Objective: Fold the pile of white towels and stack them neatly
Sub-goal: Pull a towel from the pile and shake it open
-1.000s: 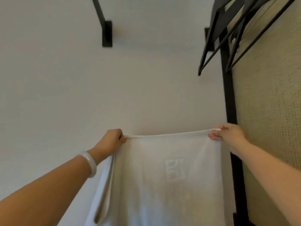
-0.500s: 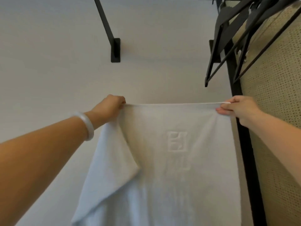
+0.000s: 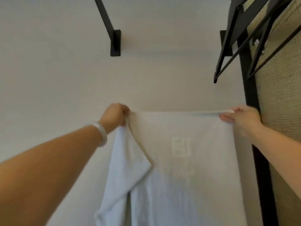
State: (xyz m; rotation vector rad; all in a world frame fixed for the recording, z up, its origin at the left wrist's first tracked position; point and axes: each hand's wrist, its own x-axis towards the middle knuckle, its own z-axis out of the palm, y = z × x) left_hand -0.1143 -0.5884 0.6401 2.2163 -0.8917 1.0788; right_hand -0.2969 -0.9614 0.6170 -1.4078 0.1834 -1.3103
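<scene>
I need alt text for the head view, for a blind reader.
A person's left hand and right hand hold the top corners of a white terry towel with an embossed logo, stretched before a plain pale wall. A black metal bracket and black hangers show above.

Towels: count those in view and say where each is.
1. The white towel hangs before the wall, its top corners held by the left hand and the right hand. Others may lie out of view.
</scene>
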